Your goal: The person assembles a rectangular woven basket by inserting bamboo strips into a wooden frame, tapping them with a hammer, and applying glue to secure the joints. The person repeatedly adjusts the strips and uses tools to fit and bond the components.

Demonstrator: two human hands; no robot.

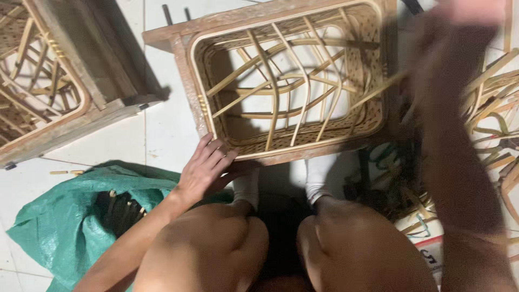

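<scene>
The left hand (pixel 205 165) is laid flat with fingers together on the near left corner of the woven rattan basket in its wooden frame (pixel 292 81), which is set on the white tiled floor (pixel 157 130) just beyond the knees. The right hand (pixel 459 21) is blurred at the far right, so its grip cannot be told. A green bag (pixel 65 216) is seen at the near left, a second frame (pixel 59 81) at the far left, and loose rattan strips (pixel 492 119) at the right.

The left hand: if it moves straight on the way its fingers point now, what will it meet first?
The left hand points up and right, and its fingertips already touch the near wooden rim of the rattan frame. So it would probably meet that rim first, then the woven edge inside.
</scene>
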